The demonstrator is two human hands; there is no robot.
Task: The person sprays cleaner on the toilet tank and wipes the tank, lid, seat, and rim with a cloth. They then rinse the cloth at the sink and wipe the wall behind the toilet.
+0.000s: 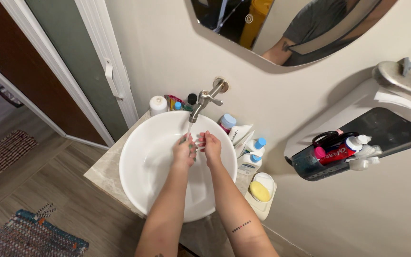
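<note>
A thin stream of water [188, 127] runs from the tap [204, 101] into the white basin [143, 176], and both hands sit right under it, likely to catch the flow; the left hand [184, 150] is loosely curled, fingers bent around something small and green that I cannot make out; the right hand [210, 146] is beside it, fingers half folded toward the left, holding nothing I can see; the two seem just touching at the fingertips; around the basin on the table [102, 172], bottles [252, 154] crowd the wall side; a soap dish [261, 192] with a yellow bar sits near the right forearm; a wall shelf [386, 133] hangs well apart.
</note>
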